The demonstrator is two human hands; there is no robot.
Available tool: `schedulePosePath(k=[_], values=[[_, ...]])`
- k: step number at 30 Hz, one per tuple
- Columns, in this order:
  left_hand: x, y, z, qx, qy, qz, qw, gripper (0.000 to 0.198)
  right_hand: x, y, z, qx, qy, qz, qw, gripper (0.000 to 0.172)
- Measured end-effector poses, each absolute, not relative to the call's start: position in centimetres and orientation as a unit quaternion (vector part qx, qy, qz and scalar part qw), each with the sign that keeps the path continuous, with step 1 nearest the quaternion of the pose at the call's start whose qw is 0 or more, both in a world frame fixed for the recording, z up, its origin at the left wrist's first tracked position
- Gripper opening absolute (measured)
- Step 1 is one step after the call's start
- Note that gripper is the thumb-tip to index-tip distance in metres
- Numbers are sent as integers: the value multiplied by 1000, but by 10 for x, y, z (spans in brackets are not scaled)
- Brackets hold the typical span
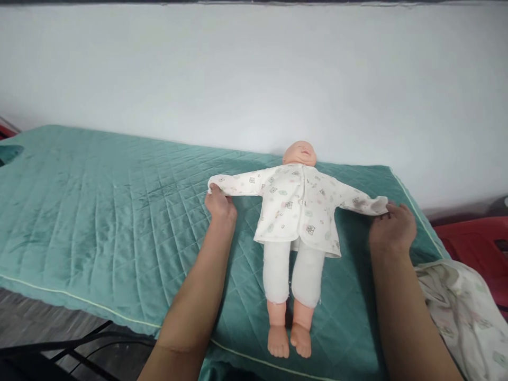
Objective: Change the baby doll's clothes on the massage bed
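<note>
A baby doll (304,153) lies on its back on a green quilted cover (130,222), head toward the wall and bare feet toward me. It wears a white printed jacket (286,203), closed down the front, and its legs are white down to the ankles. Both sleeves stretch out sideways. My left hand (221,203) pinches the cuff of the sleeve on the left. On the other side, my right hand (393,227) grips the cuff end of the right sleeve between thumb and fingers. The doll's hands are hidden inside the sleeves.
Crumpled printed white cloth (464,312) lies by my right forearm at the bed's edge. A red plastic object (476,243) stands beyond that edge. Behind the doll rises a white wall (198,74). Black metal legs and cables (79,344) show at lower left.
</note>
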State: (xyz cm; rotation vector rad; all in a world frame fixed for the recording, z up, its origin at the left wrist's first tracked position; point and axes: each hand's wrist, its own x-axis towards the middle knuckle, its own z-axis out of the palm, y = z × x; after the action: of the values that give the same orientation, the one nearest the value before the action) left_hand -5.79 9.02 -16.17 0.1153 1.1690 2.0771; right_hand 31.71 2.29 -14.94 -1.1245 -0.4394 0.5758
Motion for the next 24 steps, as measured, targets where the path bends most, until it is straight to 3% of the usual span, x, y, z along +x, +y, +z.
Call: schedulePosePath(k=[3, 6, 11, 14, 17, 21, 24], values=[[-60, 89, -158, 74, 495, 791, 351, 15, 303, 17, -140, -480, -191, 209, 830, 44], [-61, 84, -152, 118, 529, 785, 300, 38, 275, 4, -124, -468, -333, 171, 801, 36], [-41, 56, -131, 360, 500, 770, 165, 40, 229, -28, -106, -480, -628, 287, 541, 24], [-16, 27, -117, 549, 435, 671, 245, 27, 217, -40, -107, -442, -767, 247, 395, 39], [6, 1, -107, 735, 340, 515, 281, 28, 213, -43, -112, -431, -817, 175, 341, 47], [13, -14, -101, 817, 288, 410, 286, 48, 210, -44, -110, -450, -814, 135, 342, 22], [9, -16, -98, 852, 304, 339, 258, 74, 213, -44, -104, -456, -788, 186, 370, 8]])
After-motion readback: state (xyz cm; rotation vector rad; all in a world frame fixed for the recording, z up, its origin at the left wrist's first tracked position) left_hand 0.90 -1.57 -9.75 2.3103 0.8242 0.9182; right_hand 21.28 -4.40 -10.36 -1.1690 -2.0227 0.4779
